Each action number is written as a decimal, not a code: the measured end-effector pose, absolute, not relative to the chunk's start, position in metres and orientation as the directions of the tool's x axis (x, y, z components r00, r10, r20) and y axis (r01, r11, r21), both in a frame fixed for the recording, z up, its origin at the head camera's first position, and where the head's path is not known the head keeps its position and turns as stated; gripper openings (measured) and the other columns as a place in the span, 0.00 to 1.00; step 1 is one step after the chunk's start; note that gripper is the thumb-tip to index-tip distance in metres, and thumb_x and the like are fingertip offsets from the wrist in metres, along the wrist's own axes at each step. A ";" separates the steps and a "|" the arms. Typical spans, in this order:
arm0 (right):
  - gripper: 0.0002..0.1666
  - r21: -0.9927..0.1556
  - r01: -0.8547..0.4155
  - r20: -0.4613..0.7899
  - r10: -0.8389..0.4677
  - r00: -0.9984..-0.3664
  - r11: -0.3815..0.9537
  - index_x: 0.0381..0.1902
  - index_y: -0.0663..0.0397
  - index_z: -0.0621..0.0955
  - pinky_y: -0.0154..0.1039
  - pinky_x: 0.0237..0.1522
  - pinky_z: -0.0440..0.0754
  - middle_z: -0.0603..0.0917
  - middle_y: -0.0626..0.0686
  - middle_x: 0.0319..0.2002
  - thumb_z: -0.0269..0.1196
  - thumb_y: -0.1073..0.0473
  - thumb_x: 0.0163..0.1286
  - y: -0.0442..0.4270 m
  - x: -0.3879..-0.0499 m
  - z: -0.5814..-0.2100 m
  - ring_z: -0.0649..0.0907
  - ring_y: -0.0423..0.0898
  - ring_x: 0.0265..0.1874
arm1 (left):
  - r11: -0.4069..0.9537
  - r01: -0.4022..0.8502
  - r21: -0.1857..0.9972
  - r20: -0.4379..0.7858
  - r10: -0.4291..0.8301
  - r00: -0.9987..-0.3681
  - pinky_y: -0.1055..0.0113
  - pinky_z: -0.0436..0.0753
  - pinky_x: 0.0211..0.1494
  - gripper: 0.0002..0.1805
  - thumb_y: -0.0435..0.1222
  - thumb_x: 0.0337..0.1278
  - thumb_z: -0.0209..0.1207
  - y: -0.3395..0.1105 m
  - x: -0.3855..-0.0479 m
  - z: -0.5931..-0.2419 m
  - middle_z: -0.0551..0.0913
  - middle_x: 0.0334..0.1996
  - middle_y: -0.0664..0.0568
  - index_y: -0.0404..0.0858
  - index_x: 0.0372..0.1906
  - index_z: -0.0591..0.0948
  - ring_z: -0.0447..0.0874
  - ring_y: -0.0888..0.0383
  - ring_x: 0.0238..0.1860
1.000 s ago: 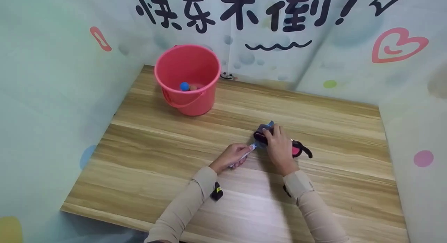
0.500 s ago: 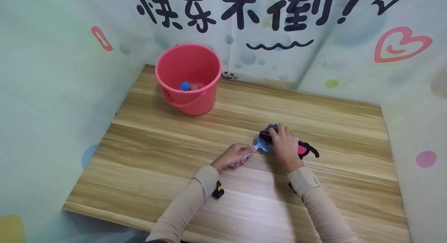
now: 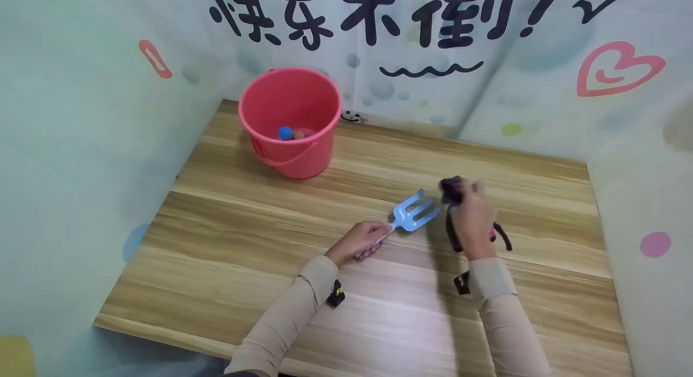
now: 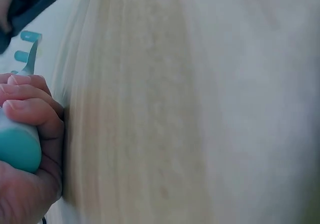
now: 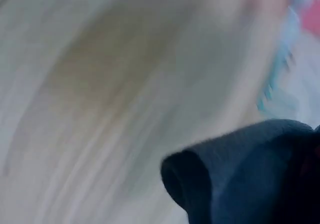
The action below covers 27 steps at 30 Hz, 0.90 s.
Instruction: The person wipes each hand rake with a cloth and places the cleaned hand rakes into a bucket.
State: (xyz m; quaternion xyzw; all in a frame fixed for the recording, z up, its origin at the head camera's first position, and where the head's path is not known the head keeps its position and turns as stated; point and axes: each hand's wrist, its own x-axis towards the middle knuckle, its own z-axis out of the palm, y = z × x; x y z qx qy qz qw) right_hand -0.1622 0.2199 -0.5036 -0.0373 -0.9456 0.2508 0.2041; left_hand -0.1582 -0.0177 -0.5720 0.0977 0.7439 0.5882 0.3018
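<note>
In the head view my left hand [image 3: 359, 239] grips the pale handle of a small blue garden fork [image 3: 402, 216], its tines pointing up and right. The left wrist view shows the handle's teal end [image 4: 20, 146] with fingers curled round it. My right hand [image 3: 475, 221], blurred, holds a soft dark cloth [image 3: 451, 190] with pink parts and a black strap [image 3: 505, 237]; its exact kind is unclear. That hand is right of the fork tines, apart from them. The right wrist view has the folded dark cloth [image 5: 235, 159] close up, the blurred fork [image 5: 275, 78] behind it.
A pink bucket [image 3: 322, 156] stands at the back left of the wood-grain table [image 3: 233, 247]. Inside it lie a blue ball [image 3: 285, 132] and a brownish thing [image 3: 299, 135]. Printed cloth walls [image 3: 390, 106] enclose the back and sides.
My right hand has moved the dark cloth off the fork, to the right, baring the blue tines. The left hand has kept its grip and stayed nearly in place.
</note>
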 end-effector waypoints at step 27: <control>0.13 -0.285 0.185 -0.333 -0.084 -0.939 -0.940 0.44 0.55 0.81 0.42 0.48 0.79 0.85 0.53 0.42 0.50 0.58 0.72 0.273 -0.107 -0.575 0.83 0.48 0.41 | 0.306 -0.159 0.938 -0.297 0.482 -0.824 0.72 0.65 0.10 0.25 0.49 0.68 0.46 -0.029 -0.160 -0.552 0.70 0.15 0.52 0.28 0.38 0.75 0.63 0.65 0.09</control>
